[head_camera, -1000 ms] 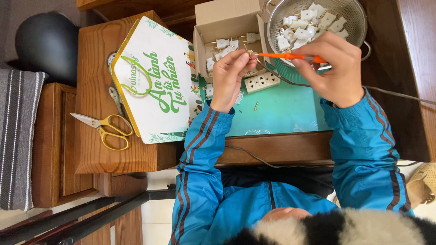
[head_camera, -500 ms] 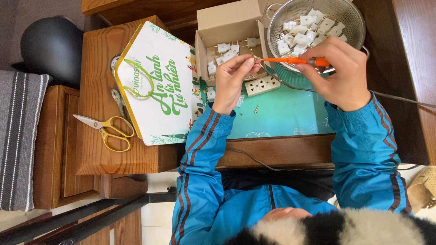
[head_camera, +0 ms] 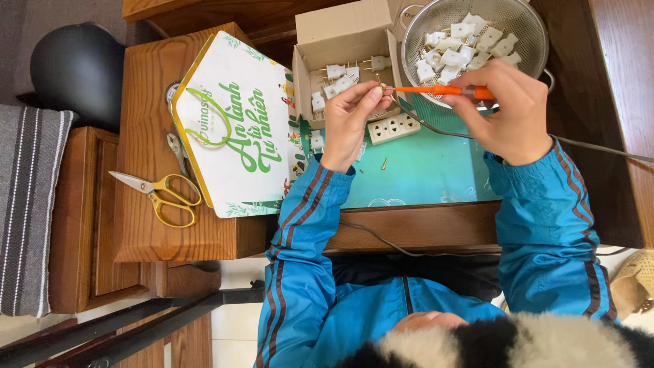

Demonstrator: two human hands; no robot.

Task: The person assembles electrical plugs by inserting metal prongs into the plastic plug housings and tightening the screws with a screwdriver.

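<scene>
The right hand (head_camera: 512, 116) grips an orange screwdriver (head_camera: 443, 90), its tip at a small part pinched by the left hand (head_camera: 351, 123), above a cardboard box (head_camera: 340, 31) and metal colander (head_camera: 436, 17) of white plugs.

A round metal mesh colander (head_camera: 538, 34) of small white plastic plugs (head_camera: 456, 41) stood just right of an open brown cardboard box (head_camera: 340, 31) holding more plugs. A white multi-socket power strip (head_camera: 394, 127) lay before the box, while yellow-handled steel scissors (head_camera: 160, 194) lay left of a white hexagonal printed carton (head_camera: 231, 136) on the wooden side cabinet (head_camera: 143, 102).
</scene>
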